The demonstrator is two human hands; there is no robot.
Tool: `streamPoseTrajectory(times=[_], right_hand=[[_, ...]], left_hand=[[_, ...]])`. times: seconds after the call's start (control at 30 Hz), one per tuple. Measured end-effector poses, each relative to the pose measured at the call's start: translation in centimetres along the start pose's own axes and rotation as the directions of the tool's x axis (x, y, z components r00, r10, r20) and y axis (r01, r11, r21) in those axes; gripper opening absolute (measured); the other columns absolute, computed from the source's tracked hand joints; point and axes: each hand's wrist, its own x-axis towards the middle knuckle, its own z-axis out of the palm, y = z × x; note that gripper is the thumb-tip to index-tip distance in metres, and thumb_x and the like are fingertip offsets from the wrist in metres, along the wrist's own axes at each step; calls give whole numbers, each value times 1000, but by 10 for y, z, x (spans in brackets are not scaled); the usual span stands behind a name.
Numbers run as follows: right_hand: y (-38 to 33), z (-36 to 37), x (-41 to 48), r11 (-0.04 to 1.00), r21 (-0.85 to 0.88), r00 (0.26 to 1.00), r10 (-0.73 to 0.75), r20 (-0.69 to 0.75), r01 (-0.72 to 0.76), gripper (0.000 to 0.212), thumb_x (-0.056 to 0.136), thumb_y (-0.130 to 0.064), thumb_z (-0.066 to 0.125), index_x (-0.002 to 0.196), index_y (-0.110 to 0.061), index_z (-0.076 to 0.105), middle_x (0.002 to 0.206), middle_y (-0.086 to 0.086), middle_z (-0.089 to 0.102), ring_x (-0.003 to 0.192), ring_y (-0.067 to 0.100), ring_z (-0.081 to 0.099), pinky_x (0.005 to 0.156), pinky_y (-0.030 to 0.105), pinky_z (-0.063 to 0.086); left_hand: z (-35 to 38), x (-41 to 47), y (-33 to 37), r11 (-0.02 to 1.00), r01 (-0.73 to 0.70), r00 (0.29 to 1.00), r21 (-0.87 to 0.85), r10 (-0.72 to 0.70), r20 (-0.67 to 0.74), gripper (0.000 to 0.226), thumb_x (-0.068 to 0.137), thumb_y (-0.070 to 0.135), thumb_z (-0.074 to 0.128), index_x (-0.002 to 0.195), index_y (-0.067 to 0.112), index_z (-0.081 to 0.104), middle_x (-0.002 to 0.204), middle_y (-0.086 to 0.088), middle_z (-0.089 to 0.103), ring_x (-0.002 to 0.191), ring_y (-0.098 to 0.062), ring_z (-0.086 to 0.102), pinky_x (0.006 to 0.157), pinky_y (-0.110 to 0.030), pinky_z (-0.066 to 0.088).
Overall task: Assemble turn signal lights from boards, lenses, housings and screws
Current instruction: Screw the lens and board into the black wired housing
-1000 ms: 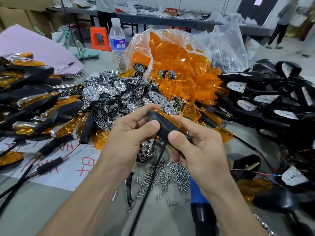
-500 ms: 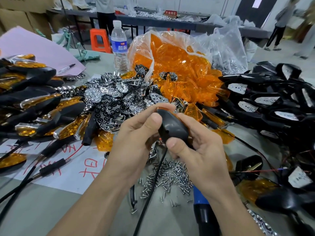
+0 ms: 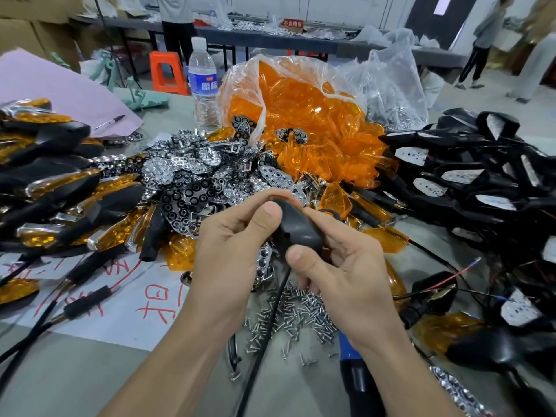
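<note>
A black turn signal housing [image 3: 296, 228] is held above the table between both hands, its back with a small screw hole facing me. My left hand [image 3: 231, 245] grips its upper left end with thumb and fingers. My right hand [image 3: 340, 266] grips its lower right side, thumb pressed on the bottom edge. Its black cable [image 3: 267, 323] hangs down toward me. Loose screws [image 3: 294, 314] lie in a pile on the table below the hands. Chrome reflector boards [image 3: 198, 179] are heaped behind, and a bag of orange lenses [image 3: 304, 121] stands beyond them.
Finished signals [image 3: 57, 203] are piled at the left, empty black housings with boards [image 3: 469, 176] at the right. A water bottle [image 3: 203, 85] stands at the back. A blue-and-black electric screwdriver [image 3: 358, 383] lies by my right wrist. People stand in the background.
The housing has been turned in my hands: its orange lens side, seen earlier, now faces away and the black back with the screw hole faces me. Both hands rose slightly.
</note>
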Motion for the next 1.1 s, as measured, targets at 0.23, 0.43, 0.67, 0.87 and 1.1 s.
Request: streamPoseTrajectory(times=[0.23, 0.43, 0.67, 0.87, 1.1], right_hand=[[-5, -4, 0, 968, -221, 990, 102, -99, -122, 50, 80, -44, 83, 125, -42, 63, 108, -14, 77, 95, 10, 75, 80, 35, 63], [-7, 1, -8, 948, -317, 995, -60, -82, 31, 41, 85, -20, 80, 118, -41, 73, 95, -13, 77, 87, 11, 75, 73, 32, 63], [-5, 9, 4, 939, -319, 987, 93, -128, -130, 15, 84, -43, 77, 91, -30, 72, 69, -1, 70, 58, 24, 65, 54, 44, 56], [-15, 18, 22, 781, -594, 981, 177, -82, -191, 47, 89, -65, 64, 60, -28, 58, 51, -12, 57, 49, 8, 50, 48, 19, 36], [-31, -12, 33, 445, -892, 943, 322, 81, -76, 20, 96, -24, 61, 83, -25, 77, 76, -6, 75, 65, 16, 66, 73, 37, 61]], left_hand=[[-15, 9, 7, 996, -29, 978, 83, 12, 208, 41, 79, 4, 79, 119, 6, 70, 110, -16, 76, 102, -29, 72, 87, -35, 59], [-17, 9, 3, 993, 67, 971, -96, -43, 236, 56, 75, 11, 74, 124, -11, 59, 108, -23, 69, 100, -34, 65, 91, -38, 56], [-11, 12, 0, 985, 164, 979, -61, -154, 134, 48, 83, 19, 67, 130, 10, 64, 121, -5, 75, 110, -20, 70, 90, -29, 58], [-10, 27, 1, 917, 381, 923, -118, -385, -15, 34, 93, 29, 64, 121, 11, 69, 102, -12, 78, 92, -23, 74, 76, -33, 62], [-52, 47, 1, 885, 453, 861, -108, -466, -203, 39, 108, 42, 49, 121, 10, 67, 80, -11, 70, 56, -21, 57, 36, -21, 41]])
